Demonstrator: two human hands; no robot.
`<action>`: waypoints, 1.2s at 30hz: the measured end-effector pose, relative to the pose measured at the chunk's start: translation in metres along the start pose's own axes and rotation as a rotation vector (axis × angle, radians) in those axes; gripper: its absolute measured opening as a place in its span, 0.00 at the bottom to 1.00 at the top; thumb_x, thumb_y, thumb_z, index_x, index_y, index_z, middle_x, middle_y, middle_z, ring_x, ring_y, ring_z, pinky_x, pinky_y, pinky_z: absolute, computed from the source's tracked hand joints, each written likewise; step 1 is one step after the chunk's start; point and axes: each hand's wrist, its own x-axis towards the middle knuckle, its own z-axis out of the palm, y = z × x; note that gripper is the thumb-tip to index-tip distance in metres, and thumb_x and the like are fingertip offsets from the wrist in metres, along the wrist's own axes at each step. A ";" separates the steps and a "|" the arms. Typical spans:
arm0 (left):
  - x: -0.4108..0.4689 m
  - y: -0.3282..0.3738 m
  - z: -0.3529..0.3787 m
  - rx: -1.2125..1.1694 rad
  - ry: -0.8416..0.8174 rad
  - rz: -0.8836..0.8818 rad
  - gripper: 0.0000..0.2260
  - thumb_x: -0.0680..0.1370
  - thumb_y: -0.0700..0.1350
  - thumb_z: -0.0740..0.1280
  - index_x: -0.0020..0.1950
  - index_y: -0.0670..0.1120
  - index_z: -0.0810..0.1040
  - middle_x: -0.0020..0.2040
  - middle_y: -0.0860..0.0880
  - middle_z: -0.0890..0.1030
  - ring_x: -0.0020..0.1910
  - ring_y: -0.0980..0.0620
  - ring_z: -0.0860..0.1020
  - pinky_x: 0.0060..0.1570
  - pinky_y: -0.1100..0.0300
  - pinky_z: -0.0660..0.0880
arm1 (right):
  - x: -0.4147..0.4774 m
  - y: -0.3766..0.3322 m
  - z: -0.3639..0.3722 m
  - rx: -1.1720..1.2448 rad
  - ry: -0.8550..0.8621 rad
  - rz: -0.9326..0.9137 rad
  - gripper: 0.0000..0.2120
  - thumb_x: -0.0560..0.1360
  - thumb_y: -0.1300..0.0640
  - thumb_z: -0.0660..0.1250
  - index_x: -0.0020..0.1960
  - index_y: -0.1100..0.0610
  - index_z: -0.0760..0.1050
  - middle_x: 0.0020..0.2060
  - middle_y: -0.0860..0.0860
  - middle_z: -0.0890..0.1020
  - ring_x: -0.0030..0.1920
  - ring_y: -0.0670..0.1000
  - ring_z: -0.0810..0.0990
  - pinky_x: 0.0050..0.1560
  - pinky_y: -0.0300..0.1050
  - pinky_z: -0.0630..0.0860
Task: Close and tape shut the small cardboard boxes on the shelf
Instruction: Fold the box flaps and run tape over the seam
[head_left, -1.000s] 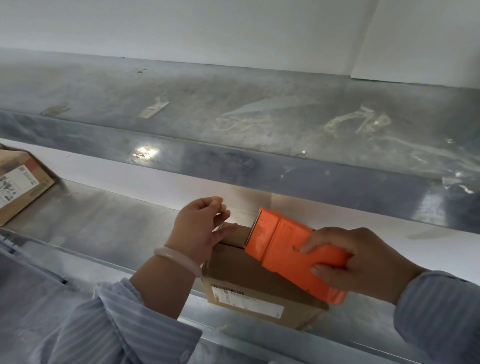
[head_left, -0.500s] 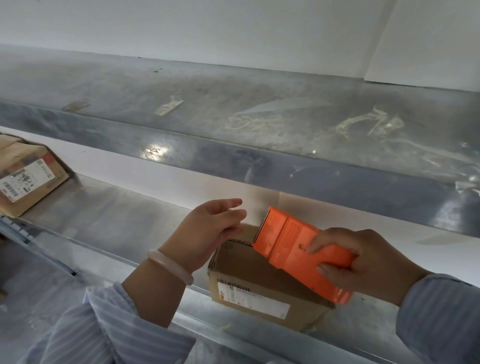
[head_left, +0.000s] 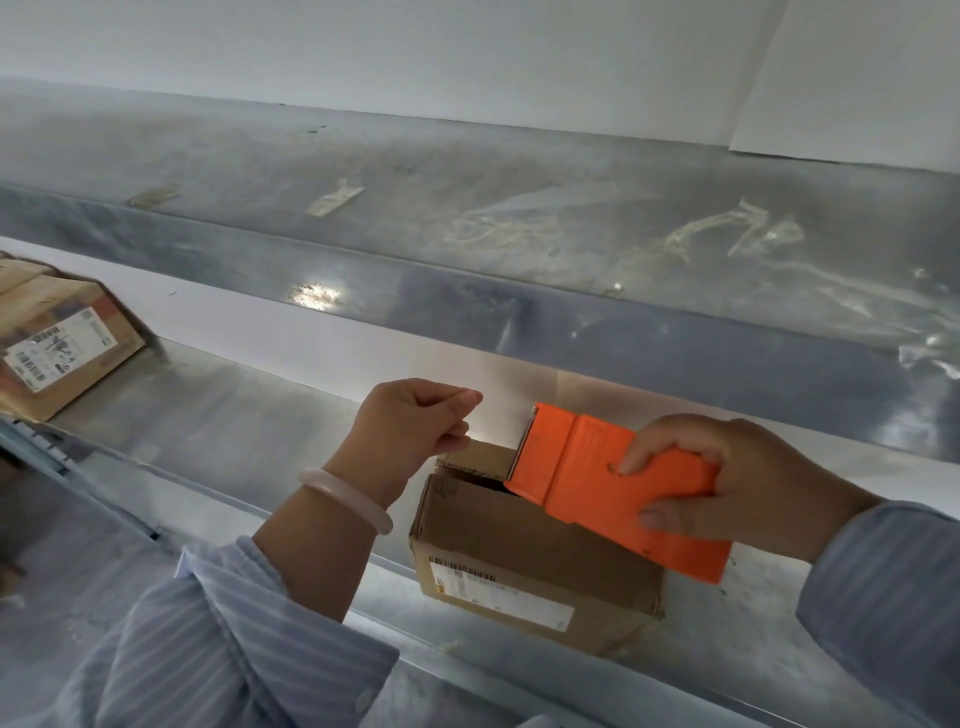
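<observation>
Both hands are working over one small box (head_left: 519, 551) that is sitting near the front edge of the lower shelf (head_left: 234, 431). The right hand (head_left: 737, 483) is gripping an orange tape dispenser (head_left: 597, 483), fingers and thumb clamped around its body. It is holding the dispenser slanted over the right part of the box top, with the mouth pointing left and a little to the back. The left hand (head_left: 415, 421) is hovering just above the far left corner of the box with fingers curled and thumb pressed to the forefinger, as when one is pulling a tape end (clear tape would hardly show here, so I cannot tell if it is really pinching something).

The box is lying with its long side along the shelf, left to right, and its label (head_left: 498, 592) is facing the person. A dark gap (head_left: 483, 480) is showing between the near flap (head_left: 483, 512) and the far flap (head_left: 478, 460), so to my eye the top is not yet fully shut. This gap is running along the long axis, from the dispenser's mouth toward the left hand, and I think the coming stroke is depending on that line. The right hand is the nearer one to it. Whether the dispenser is touching the cardboard, I cannot tell. Another box (head_left: 62, 343) is waiting well apart to the left on the same shelf.
</observation>
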 end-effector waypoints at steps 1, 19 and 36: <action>-0.001 -0.001 0.001 -0.012 -0.003 -0.015 0.05 0.75 0.41 0.72 0.50 0.42 0.85 0.37 0.46 0.83 0.36 0.53 0.82 0.42 0.60 0.82 | 0.000 0.001 -0.001 -0.019 -0.006 0.006 0.28 0.55 0.25 0.73 0.51 0.35 0.79 0.50 0.38 0.81 0.50 0.41 0.81 0.50 0.39 0.79; -0.006 -0.030 0.010 -0.253 -0.015 -0.266 0.06 0.75 0.41 0.73 0.48 0.38 0.84 0.34 0.45 0.79 0.39 0.50 0.79 0.49 0.50 0.81 | 0.012 0.007 0.001 -0.141 -0.033 0.044 0.18 0.63 0.40 0.77 0.51 0.32 0.77 0.51 0.36 0.80 0.51 0.39 0.79 0.53 0.39 0.77; 0.010 -0.037 -0.002 -0.438 -0.078 -0.361 0.08 0.76 0.37 0.70 0.52 0.35 0.81 0.34 0.42 0.77 0.37 0.48 0.78 0.42 0.51 0.83 | 0.026 0.001 0.007 0.411 0.058 0.132 0.17 0.63 0.53 0.80 0.50 0.52 0.79 0.51 0.39 0.84 0.46 0.42 0.83 0.39 0.36 0.79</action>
